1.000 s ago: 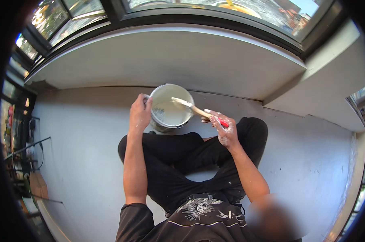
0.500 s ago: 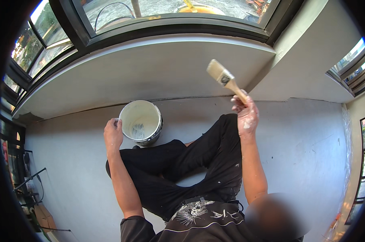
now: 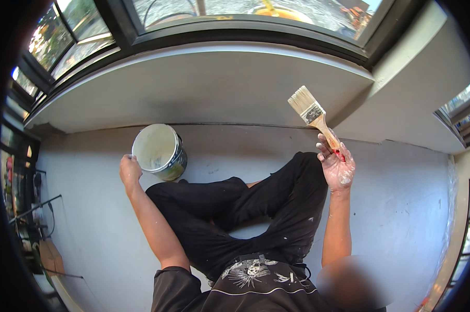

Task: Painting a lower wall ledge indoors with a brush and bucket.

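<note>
My left hand (image 3: 130, 169) is closed on the near-left rim of a paint bucket (image 3: 173, 165), which leans over a little on the floor. Pale residue coats the bucket's inside. On the right, above my knee, my right hand (image 3: 339, 165) has its palm turned up and is smeared with white paint. It grips the wooden handle of a flat paintbrush (image 3: 314, 113) between thumb and fingers. The pale bristles point up and to the left, in front of the low wall and apart from it.
I sit cross-legged in black trousers (image 3: 203, 200) on a grey floor (image 3: 89, 192). Ahead is a low grey wall (image 3: 235, 88) under a dark-framed window (image 3: 203, 35). A cardboard piece (image 3: 50, 255) and thin dark rods (image 3: 37, 209) lie at the far left.
The bucket has shifted left and tilted, with my left hand still on its rim. My right hand has moved slightly right and rolled palm up, turning the brush's broad side into view.
</note>
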Demonstrator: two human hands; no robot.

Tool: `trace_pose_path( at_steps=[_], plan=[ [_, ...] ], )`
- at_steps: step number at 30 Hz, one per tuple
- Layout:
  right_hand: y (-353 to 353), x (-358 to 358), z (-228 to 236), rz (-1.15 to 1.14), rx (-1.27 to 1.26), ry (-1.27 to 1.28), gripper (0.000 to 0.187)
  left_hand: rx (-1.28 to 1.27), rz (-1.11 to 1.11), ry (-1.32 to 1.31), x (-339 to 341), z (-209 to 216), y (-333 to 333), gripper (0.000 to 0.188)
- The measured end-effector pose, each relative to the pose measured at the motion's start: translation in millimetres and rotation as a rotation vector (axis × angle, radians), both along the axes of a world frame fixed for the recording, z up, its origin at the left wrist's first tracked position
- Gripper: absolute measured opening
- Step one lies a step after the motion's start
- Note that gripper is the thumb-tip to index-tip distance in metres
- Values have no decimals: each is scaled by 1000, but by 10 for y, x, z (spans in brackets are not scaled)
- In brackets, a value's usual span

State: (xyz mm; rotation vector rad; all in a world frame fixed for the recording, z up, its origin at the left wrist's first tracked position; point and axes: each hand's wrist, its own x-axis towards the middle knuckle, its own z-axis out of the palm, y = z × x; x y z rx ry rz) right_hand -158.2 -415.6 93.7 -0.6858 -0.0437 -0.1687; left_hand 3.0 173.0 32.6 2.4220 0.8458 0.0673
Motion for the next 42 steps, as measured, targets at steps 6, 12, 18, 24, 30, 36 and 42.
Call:
trace_pose_path(
  at_steps=[6, 12, 18, 24, 30, 36, 42],
  plan=[
    [822, 227, -6, 261, 80, 189, 62, 122, -26, 99, -39, -116, 99, 39],
    [1549, 756, -188, 439, -116, 225, 64, 135, -27, 53, -99, 60, -116, 52],
    [2149, 1273, -623, 324, -356, 354, 49, 222, 34, -206, -127, 206, -308, 51],
    [1976, 1511, -794, -124, -495, 301, 57, 34, -33, -119, -82, 140, -194, 52],
    [1491, 1085, -662, -530, -349, 366, 47, -9, -76, -150, -128, 116, -171, 53],
    [2007, 1299, -593, -640, -148, 521, 52, -14, -50, -136, -174, 247, -301, 52],
    [3491, 1868, -665, -76, -319, 346, 38, -26, -17, -129, -138, 149, -245, 53]
  ],
)
